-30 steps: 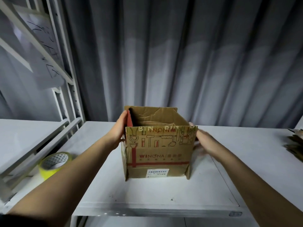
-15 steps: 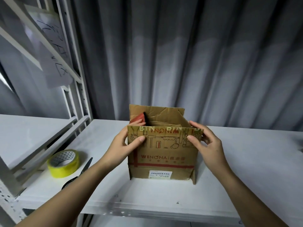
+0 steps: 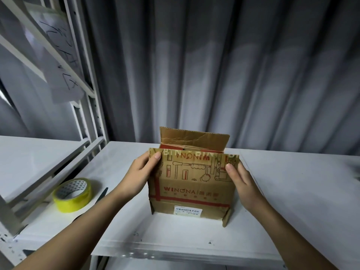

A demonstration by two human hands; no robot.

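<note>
Head view looks down on a brown cardboard box (image 3: 191, 191) printed "WINONA" in red. It stands near the middle of a white table (image 3: 292, 191), a little back from the near edge. Its top is open. The front flap (image 3: 192, 166) and the rear flap (image 3: 194, 140) both stand upright. Between them a strip of red shows just inside the opening, but whether that is a folded side flap or something packed inside cannot be told. The rest of the interior is hidden behind the front flap. A white barcode label (image 3: 187, 209) sits low on the front wall, under a band of red tape.

The left hand (image 3: 140, 172) pinches the front flap at its upper left corner, thumb on the printed face and fingers out of sight behind it. The right hand (image 3: 243, 182) grips the flap's right edge the same way, thumb in front.

To the left, well apart from the box, a yellow tape roll (image 3: 72, 194) lies flat on the table. Just beside it are dark scissors (image 3: 102, 193), mostly covered by the left forearm. A white metal rack (image 3: 93, 114) rises at the table's left end, with a handwritten paper sheet (image 3: 58, 61) hanging on it. A grey curtain (image 3: 214, 65) closes off the back.
</note>
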